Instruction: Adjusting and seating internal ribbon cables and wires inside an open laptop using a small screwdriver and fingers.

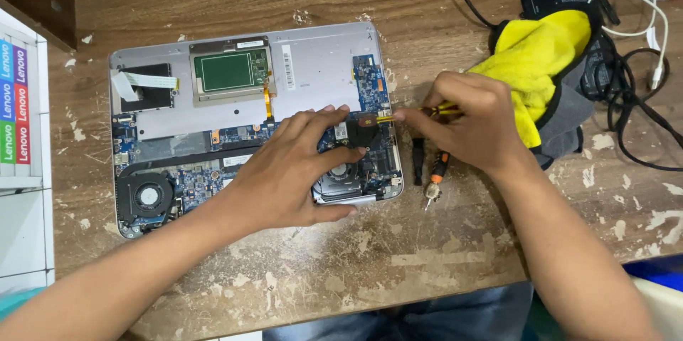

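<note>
An opened laptop, its circuit boards and fans exposed, lies on a worn wooden table. The left hand rests flat on the boards, its grip spread apart and holding nothing. The right hand has its grip clamped on a yellow-handled screwdriver, tip at the laptop's right edge. An orange-handled tool lies just beside; a yellow cloth sits near.

Left forearm enters from lower left, bare, angled up to right. Left hand palm down, fingers spread, pressed flat, thumb stretched out to right. Right forearm enters from lower right, angled up to left. Right hand curled, fingertips pinched together, pointing left toward left hand's fingertips.
</note>
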